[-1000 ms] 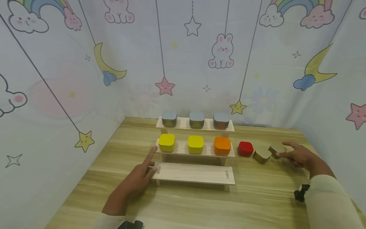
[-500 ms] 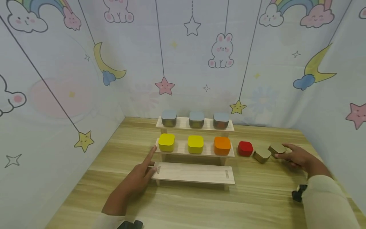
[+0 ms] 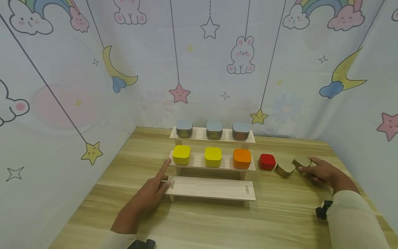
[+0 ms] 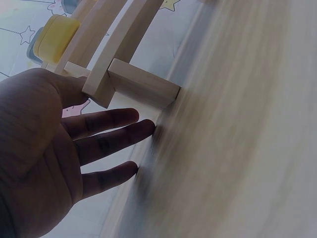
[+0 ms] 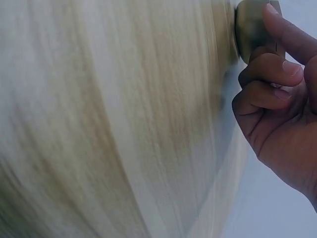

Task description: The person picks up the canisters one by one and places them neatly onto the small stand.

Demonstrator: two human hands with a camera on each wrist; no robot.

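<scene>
My left hand (image 3: pixel 152 190) is at the left end of a three-tier wooden stand (image 3: pixel 211 188), its index finger stretched up by the middle tier and its thumb at the bottom tier's end. In the left wrist view the other fingers (image 4: pixel 114 144) extend straight, fingertips right at the tabletop. Off to the right, my right hand (image 3: pixel 323 173) pinches a gold rounded block (image 3: pixel 302 162) between thumb and index finger, the other fingers curled under. That gold block (image 5: pixel 252 27) is partly covered by the fingers in the right wrist view. A second gold block (image 3: pixel 285 168) lies just left of it.
A red block (image 3: pixel 267 162) sits beside the stand. Two yellow blocks, one a yellow block (image 3: pixel 212 157), and an orange block (image 3: pixel 242 159) stand on the middle tier. Three silvery blocks, among them a silvery block (image 3: pixel 214 130), line the top tier. A printed curtain (image 3: pixel 217 69) hangs behind.
My right hand and forearm have shifted slightly left, the fingers settling closer around the gold block. The left hand and the other blocks stay put.
</scene>
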